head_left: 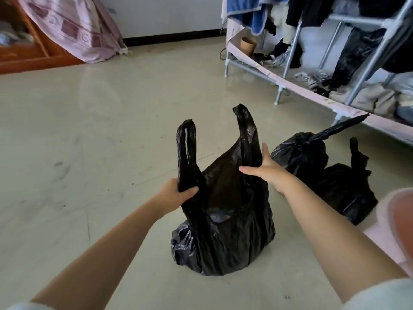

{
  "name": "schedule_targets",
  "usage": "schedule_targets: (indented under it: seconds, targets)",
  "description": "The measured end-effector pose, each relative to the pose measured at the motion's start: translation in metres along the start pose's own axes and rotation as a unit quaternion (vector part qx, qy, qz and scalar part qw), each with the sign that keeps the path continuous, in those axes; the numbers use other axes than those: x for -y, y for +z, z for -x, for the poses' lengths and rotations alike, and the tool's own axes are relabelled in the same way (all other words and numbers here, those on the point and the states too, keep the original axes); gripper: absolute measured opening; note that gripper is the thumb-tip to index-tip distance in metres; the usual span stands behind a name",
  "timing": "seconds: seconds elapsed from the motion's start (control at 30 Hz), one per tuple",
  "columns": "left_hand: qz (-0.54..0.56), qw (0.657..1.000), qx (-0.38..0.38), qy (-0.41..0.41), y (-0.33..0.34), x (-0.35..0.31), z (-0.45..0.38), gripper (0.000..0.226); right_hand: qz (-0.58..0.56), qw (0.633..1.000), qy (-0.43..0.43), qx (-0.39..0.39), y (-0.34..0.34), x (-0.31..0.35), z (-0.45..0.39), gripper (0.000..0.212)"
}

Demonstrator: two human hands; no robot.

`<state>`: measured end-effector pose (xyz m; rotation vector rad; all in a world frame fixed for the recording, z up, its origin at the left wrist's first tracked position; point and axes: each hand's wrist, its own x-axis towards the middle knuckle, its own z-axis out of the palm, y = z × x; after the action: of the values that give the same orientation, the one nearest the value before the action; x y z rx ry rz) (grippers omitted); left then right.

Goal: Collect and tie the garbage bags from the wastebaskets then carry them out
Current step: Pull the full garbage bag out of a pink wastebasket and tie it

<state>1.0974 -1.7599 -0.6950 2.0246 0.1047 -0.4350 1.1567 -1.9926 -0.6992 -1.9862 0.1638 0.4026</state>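
So there's a black garbage bag (225,220) sitting on the pale floor (89,142) right in front of the person, mouth open and not tied, both handle loops sticking straight up. The left hand (176,191) is clamped around the base of the left handle (186,148), thumb across the front and fingers wrapped behind it. The right hand (266,168) is grabbing the base of the right handle (245,130), thumb pointing left across the bag's rim and at least one finger up along the plastic; the rest of the fingers are tucked behind it so I can't see exactly how they lie. Just to the right, a bit further back, there are two more black bags on the floor: a knotted one (299,153) with its tail poking up toward the right, and another one (348,193) lying touching it, closer to the camera. Behind those is a metal clothes rack (288,54) with a low shelf piled with clothes and stuff. Far left corner has a wooden bed frame (33,57) with a pinkish patterned sheet (76,30) hanging off it.
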Motion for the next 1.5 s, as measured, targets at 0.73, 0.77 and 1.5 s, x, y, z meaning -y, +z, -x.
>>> schedule_targets:
  seconds: [0.73,0.77,1.5]
  targets:
    - [0.699,0.684,-0.190,-0.085,0.039,0.069,-0.020,0.027,-0.308,0.950,0.002,0.056,0.046,-0.039,-0.028,0.018]
    - [0.695,0.693,-0.176,-0.081,0.040,0.074,-0.021,0.028,-0.285,0.957,-0.004,0.046,0.046,-0.042,-0.030,0.022]
    - [0.320,0.930,-0.068,-0.166,0.065,0.077,-0.032,0.031,0.129,0.982,-0.108,0.089,0.093,-0.053,-0.005,0.032]
